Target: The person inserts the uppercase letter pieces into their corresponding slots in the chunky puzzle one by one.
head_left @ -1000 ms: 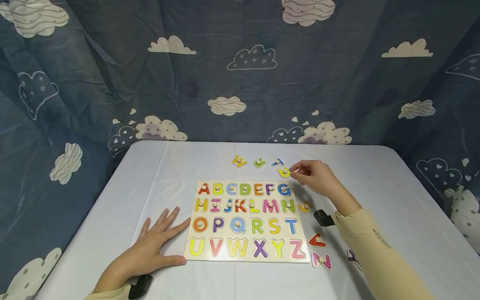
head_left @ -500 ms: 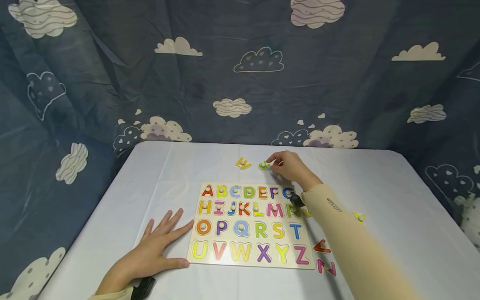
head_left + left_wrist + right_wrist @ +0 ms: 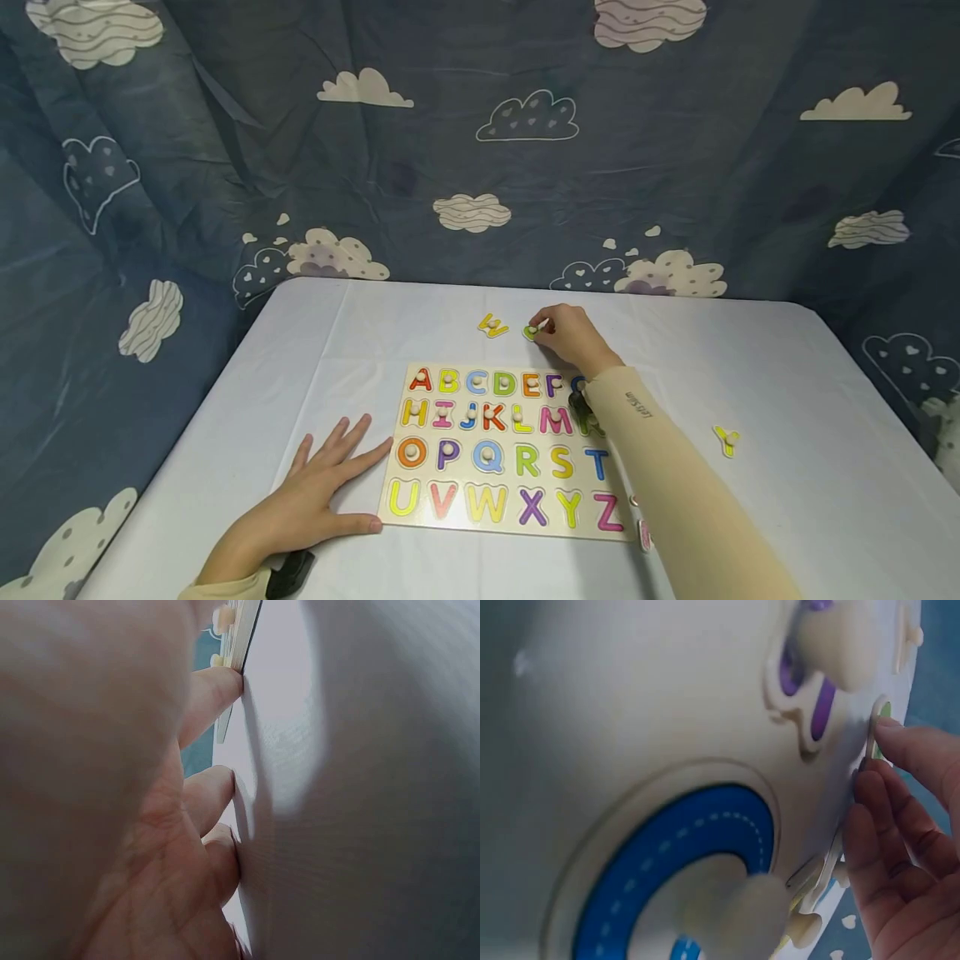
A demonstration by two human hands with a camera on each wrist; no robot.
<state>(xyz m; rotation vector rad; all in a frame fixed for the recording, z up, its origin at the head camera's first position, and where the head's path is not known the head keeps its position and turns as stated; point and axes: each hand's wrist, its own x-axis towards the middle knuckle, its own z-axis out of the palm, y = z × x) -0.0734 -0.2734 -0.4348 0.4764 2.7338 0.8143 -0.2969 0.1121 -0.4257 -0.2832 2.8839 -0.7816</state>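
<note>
In the head view my left hand (image 3: 311,496) lies spread on the white table, its thumb and index fingertips at the left edge of a wooden alphabet puzzle board (image 3: 465,528). The left wrist view shows that index fingertip (image 3: 225,684) against the board's side. Beyond the board's far edge, my right hand (image 3: 573,335) pinches a small green letter piece (image 3: 529,332) between thumb and fingers. The right wrist view has the green piece (image 3: 883,724) partly hidden by the thumb. To its left lies a yellow W-like letter piece (image 3: 492,326).
Knobbed letters fill the board's upper rows. Lower recesses, such as the printed X (image 3: 532,507), show no knobs. A yellow Y piece (image 3: 726,441) lies at right. My right sleeve (image 3: 660,450) covers much of a pink piece (image 3: 645,536). A patterned dark cloth (image 3: 420,150) hangs behind.
My right hand has moved left from the yellow curved piece, past the blue one, to the green piece and now pinches it. The left hand keeps its place by the board.
</note>
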